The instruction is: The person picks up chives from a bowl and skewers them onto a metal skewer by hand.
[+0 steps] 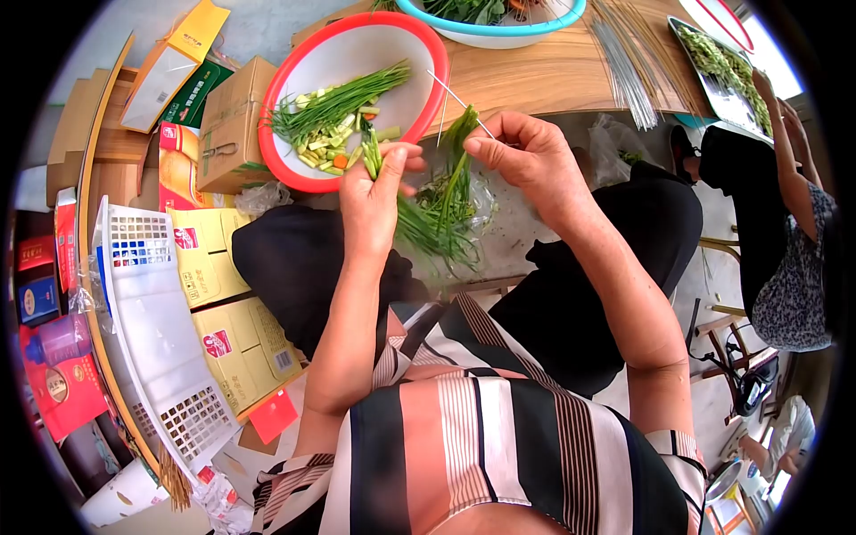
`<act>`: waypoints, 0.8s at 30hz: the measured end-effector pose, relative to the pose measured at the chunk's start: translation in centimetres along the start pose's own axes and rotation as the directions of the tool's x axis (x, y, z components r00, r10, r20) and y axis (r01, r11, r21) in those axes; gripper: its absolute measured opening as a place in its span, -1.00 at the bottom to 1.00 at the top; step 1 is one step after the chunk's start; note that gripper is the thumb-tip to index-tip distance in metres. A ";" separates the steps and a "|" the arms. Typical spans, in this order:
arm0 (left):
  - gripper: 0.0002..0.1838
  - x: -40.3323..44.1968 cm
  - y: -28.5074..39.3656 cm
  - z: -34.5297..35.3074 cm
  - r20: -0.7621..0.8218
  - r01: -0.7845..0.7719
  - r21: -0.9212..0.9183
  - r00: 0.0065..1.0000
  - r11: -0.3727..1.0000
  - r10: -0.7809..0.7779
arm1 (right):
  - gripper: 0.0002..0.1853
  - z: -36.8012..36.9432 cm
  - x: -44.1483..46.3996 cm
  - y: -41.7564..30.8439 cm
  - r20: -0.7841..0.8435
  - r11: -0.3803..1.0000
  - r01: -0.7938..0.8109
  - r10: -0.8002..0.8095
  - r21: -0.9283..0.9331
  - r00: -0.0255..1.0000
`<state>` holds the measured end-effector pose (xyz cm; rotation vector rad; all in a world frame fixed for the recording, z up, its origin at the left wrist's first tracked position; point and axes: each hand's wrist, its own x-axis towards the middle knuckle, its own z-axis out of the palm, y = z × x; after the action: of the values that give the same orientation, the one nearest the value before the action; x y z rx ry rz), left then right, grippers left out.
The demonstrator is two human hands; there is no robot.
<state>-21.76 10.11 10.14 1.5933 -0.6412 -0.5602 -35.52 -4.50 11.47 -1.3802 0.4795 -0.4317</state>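
Note:
My right hand (526,159) pinches a thin pale skewer (456,98) that slants up and left, with green stems (460,147) bunched against it and long leaves hanging below. My left hand (379,192) is closed on a small piece of green vegetable (371,150) at the rim of the red-edged basin (410,45). Inside that basin lie cut green stalks (325,138), a bundle of thin green stems (357,94) and bits of orange. More loose greens (437,227) hang or lie between my knees.
A blue-rimmed basin (499,28) of leaves and many loose skewers (624,76) are on the wooden table (535,80). Cartons (234,125) and a white plastic basket (156,312) stand at left. Another person's arms (789,143) reach over a tray of greens (722,76) at right.

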 end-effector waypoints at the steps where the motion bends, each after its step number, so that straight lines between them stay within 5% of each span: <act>1: -0.77 -0.2 0.3 -0.1 -0.056 -0.004 0.092 0.998 0.996 0.009 | -0.84 0.0 0.1 0.2 -0.008 0.999 0.030 -0.030 -0.023 1.000; 6: -0.85 -1.0 1.6 1.3 0.076 0.028 -0.087 0.997 0.996 -0.022 | -0.83 0.7 -0.2 -0.4 0.026 0.997 0.007 -0.005 -0.071 1.000; 9: -0.88 -0.8 1.6 1.8 0.196 0.188 -0.286 0.971 0.939 -0.135 | -0.83 0.8 -0.4 -0.4 0.048 1.000 0.025 -0.025 -0.010 0.999; 17: -0.79 0.1 1.4 -0.1 0.145 0.247 -0.418 0.968 0.874 -0.204 | -0.78 0.1 -0.9 -1.0 0.037 0.997 -0.069 0.070 -0.047 0.997; 24: -0.74 0.8 1.9 -1.7 0.151 0.234 -0.474 0.971 0.849 -0.184 | -0.77 0.8 -1.8 -1.6 0.237 0.968 0.008 0.054 -0.249 0.970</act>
<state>-20.14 10.63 12.23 1.1608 -0.3564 -0.8949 -36.61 -3.03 13.27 -1.6444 0.3559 -0.1823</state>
